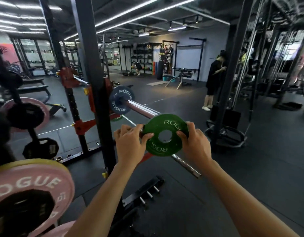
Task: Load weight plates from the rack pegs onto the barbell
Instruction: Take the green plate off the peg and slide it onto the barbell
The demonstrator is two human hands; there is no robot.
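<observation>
A small green ROGUE plate [165, 134] is held upright in front of me, its centre hole facing the camera. My left hand [130, 142] grips its left rim and my right hand [194, 144] grips its right rim. Just behind the plate, the chrome barbell sleeve [141, 108] runs back to a small blue ROGUE plate [121, 100] seated against the collar by the rack upright [95, 82]. The sleeve's near end is hidden behind the green plate. Another green plate [117, 118] shows low behind the upright.
Pink ROGUE plates [28, 190] with black plates on them hang on rack pegs at the lower left and left [24, 115]. A bare chrome bar [185, 165] sticks out below my hands. A base with short pegs [147, 192] lies on the floor. A person [214, 77] stands at the right.
</observation>
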